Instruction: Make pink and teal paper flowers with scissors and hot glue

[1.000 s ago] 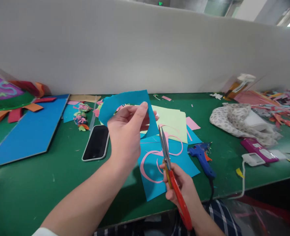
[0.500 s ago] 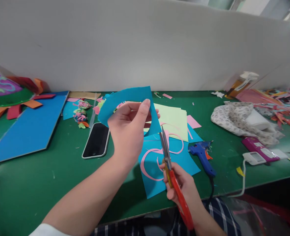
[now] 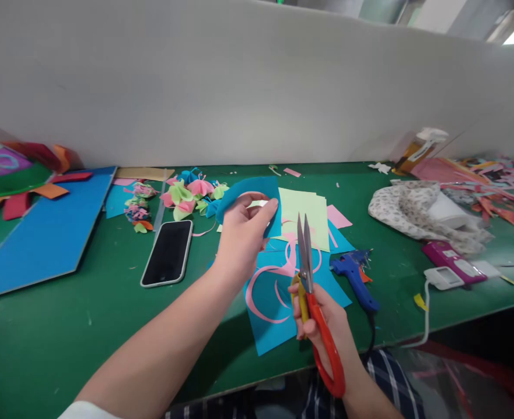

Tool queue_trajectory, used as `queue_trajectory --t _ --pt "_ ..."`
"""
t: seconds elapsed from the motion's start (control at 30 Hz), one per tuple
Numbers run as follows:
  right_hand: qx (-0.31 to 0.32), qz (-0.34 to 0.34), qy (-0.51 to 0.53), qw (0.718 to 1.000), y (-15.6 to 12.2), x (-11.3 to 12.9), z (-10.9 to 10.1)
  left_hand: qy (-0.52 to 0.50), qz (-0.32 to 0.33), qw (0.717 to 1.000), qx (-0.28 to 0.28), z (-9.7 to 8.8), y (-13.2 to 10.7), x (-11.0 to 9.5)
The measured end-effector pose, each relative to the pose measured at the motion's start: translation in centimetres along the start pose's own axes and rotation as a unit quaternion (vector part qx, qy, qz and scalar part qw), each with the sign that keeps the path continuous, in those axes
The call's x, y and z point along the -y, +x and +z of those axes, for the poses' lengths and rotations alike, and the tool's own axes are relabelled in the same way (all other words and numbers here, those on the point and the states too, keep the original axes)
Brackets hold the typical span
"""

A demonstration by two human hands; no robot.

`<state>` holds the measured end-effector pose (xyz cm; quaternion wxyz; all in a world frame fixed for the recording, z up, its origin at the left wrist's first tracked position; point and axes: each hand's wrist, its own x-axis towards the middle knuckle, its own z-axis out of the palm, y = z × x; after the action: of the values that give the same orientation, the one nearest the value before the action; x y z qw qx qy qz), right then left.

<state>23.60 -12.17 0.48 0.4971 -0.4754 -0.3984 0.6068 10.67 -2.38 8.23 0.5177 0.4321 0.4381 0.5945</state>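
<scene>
My left hand (image 3: 243, 233) pinches a blue paper piece (image 3: 248, 195) with a curved cut-out, held low over the green table (image 3: 65, 326) near a pale green sheet (image 3: 304, 209). My right hand (image 3: 324, 320) grips red and yellow scissors (image 3: 311, 291), blades pointing up and nearly closed, to the right of the blue piece and apart from it. Under both hands lies a blue sheet (image 3: 274, 326) with pink curved strips (image 3: 257, 291) on it.
A black phone (image 3: 167, 253) lies left of my hands, beside small paper flowers (image 3: 187, 195). A blue glue gun (image 3: 355, 276) sits at the right, with patterned cloth (image 3: 414, 209), a pink device (image 3: 451, 262) and paper scraps beyond. A blue board (image 3: 43, 233) lies far left.
My left hand has lowered the blue paper piece toward the table and away from the scissors. The right hand has turned the scissors more upright and shifted slightly right.
</scene>
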Motion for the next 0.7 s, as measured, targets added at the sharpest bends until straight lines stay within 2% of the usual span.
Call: queue_trajectory --t 0.1,0.4,0.7 --pt "-0.014 -0.006 0.009 1.0 0.03 0.19 0.07 -0.023 -0.035 0.999 0.021 0.02 0.17 -0.06" --pt "-0.011 -0.001 -0.007 1.0 0.14 0.57 -0.06 -0.023 -0.028 0.998 0.056 -0.2 0.23 0.1" --pt "0.007 -0.022 -0.024 0.999 -0.04 0.56 -0.29 -0.118 -0.061 0.988 0.076 -0.38 0.77 0.26"
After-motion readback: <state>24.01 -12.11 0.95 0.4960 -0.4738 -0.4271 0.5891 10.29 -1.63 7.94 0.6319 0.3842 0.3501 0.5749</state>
